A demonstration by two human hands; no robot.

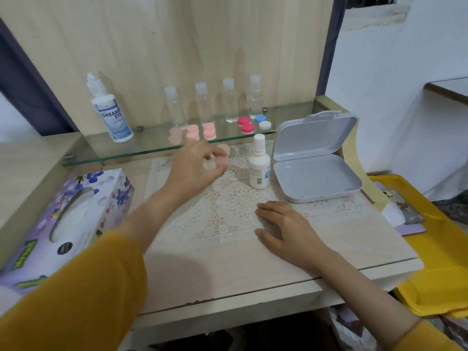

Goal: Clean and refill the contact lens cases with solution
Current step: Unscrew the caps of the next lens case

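Our left hand (195, 165) pinches a blurred pink case (224, 158), axis unclear, beside the shelf (147, 141) edge; our right hand (283, 226) rests flat, empty.

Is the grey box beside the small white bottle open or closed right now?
Open. The grey box has its lid swung up and back, and the inside of its base is in plain view.

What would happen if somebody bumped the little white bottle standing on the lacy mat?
The white bottle would probably tip easily: it is tall, narrow and stands upright. Being round, it might then roll. The bumpy lace mat under it may slow it down.
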